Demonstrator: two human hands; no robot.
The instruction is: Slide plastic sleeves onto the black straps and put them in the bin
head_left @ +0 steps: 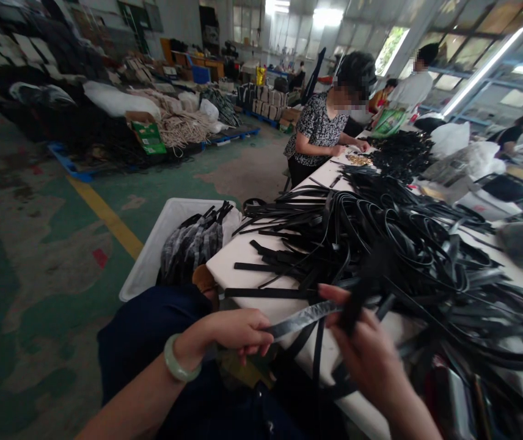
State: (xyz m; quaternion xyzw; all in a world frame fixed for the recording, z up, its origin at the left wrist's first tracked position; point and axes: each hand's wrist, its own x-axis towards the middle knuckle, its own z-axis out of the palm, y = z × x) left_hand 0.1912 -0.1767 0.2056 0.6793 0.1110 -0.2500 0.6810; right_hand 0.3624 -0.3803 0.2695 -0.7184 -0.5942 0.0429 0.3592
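Between my two hands a black strap partly covered in clear film (300, 322) is stretched over the near edge of the table. My left hand (242, 333), with a pale green bangle on the wrist, pinches one end of it. My right hand (365, 342) is closed around the other end, along with a black strip (365, 281) that rises above the fingers and is blurred. Just beyond my hands, a large tangle of black straps (357, 226) is heaped on the table, several with their ends pointing left.
A white tub (145, 256) with film-wrapped black straps (192, 241) stands on the floor left of the white table (238, 247). Across the table's far end a person (316, 125) handles small gold-coloured pieces (359, 160). Pallets with bundled goods (183, 125) lie at the back left.
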